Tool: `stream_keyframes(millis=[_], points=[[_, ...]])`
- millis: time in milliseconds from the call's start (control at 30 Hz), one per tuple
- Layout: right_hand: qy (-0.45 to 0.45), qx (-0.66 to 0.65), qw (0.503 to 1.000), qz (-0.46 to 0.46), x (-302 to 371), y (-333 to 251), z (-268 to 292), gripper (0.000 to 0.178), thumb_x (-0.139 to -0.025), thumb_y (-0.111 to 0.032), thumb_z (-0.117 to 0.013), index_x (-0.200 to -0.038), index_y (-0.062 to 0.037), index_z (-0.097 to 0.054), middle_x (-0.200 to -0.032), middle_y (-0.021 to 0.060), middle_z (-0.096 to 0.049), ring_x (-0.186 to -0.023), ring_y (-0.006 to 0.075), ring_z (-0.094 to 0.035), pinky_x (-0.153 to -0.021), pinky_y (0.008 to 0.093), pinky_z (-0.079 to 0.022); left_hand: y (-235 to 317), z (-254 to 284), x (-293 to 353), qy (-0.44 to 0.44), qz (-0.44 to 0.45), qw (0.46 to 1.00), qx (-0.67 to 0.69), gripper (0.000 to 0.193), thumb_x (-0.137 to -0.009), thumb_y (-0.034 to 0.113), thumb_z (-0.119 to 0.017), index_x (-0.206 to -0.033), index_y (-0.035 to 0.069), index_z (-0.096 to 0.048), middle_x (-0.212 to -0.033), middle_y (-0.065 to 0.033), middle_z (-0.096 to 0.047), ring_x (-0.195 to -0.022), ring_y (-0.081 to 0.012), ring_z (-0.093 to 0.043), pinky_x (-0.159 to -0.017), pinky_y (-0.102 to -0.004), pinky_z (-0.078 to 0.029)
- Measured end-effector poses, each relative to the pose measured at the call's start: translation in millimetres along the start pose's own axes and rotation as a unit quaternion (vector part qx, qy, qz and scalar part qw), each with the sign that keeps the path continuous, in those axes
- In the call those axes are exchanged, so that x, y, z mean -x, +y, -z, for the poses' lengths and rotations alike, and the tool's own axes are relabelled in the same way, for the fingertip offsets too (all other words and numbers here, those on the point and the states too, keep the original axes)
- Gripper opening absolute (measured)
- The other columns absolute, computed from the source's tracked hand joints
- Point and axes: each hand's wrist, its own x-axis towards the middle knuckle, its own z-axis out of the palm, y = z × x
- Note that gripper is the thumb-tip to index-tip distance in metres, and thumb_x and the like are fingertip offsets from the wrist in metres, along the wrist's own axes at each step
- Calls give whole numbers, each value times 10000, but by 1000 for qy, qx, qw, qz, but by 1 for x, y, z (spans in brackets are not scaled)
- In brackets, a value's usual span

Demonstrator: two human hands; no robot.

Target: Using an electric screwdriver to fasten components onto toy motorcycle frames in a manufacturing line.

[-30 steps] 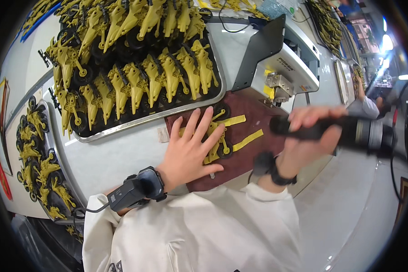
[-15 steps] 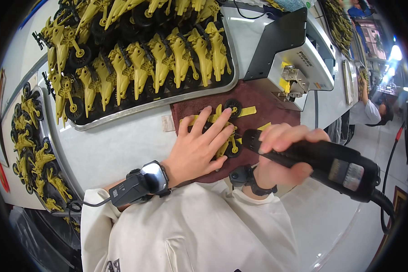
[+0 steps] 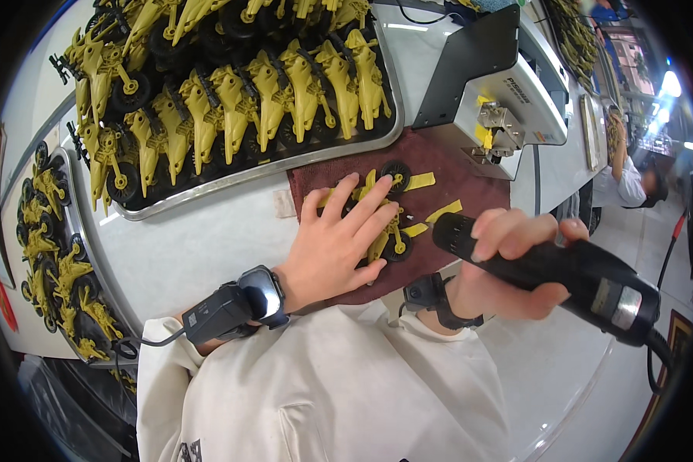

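Observation:
My left hand (image 3: 337,239) lies with fingers spread over a yellow toy motorcycle (image 3: 395,225) with black wheels, pressing it onto a maroon towel (image 3: 470,175). The fingers and palm hide much of the toy. My right hand (image 3: 516,266) is wrapped round a black corded power tool (image 3: 589,285). Slots or marks ring its nose, which is apart from the toy and to its right; I cannot tell its exact kind. Yellow strips, like pieces of tape (image 3: 444,212), lie beside the wheels.
Rows of yellow toy motorcycles (image 3: 269,100) fill a metal tray (image 3: 208,189) at the back left. A smaller tray (image 3: 92,254) at the left holds more. A white and black machine (image 3: 516,96) stands at the back right. Another person (image 3: 627,181) sits at the far right.
My right hand has moved a little to the right with the power tool, drawing its nose away from the toy motorcycle. My left hand stays spread over the toy.

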Motion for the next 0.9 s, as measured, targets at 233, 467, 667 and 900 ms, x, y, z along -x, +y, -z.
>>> stream_keyframes(millis=[233,467,667,900], points=[[-4,19,994,-104,8,12,-8,607,-834,-412,-669,-1202,-60,-339,-727,108,-555,-537,221,-537,-521,338,-432,-2,1,-3,8,-14,1000,17,702,-645,351,-733,-1259,131,-476,-1436,-77,-351,-1225,-341,-353,-930,-476,-280],[-74,-24,988,-133,12,19,0,537,-813,-252,-726,-1172,-72,-370,-837,103,-553,-683,207,-566,-641,329,-471,10,0,-3,0,-10,998,-54,682,-683,361,-694,-1286,123,-480,-1442,-94,-343,-1262,-341,-354,-971,-511,-278],[-102,91,989,-51,10,14,-5,568,-841,-501,-615,-1152,-84,-387,-724,66,-540,-508,177,-517,-514,323,-425,17,-9,1,-6,12,987,-162,654,-733,355,-629,-1312,95,-470,-1443,-130,-338,-1297,-313,-347,-995,-512,-308],[104,176,974,99,-84,1,21,536,-871,-504,-542,-1154,-73,-398,-652,65,-541,-502,163,-512,-508,331,-445,12,-11,2,-7,9,994,-112,728,-700,352,-661,-1351,124,-425,-1468,-147,-289,-1292,-344,-337,-987,-525,-298]])
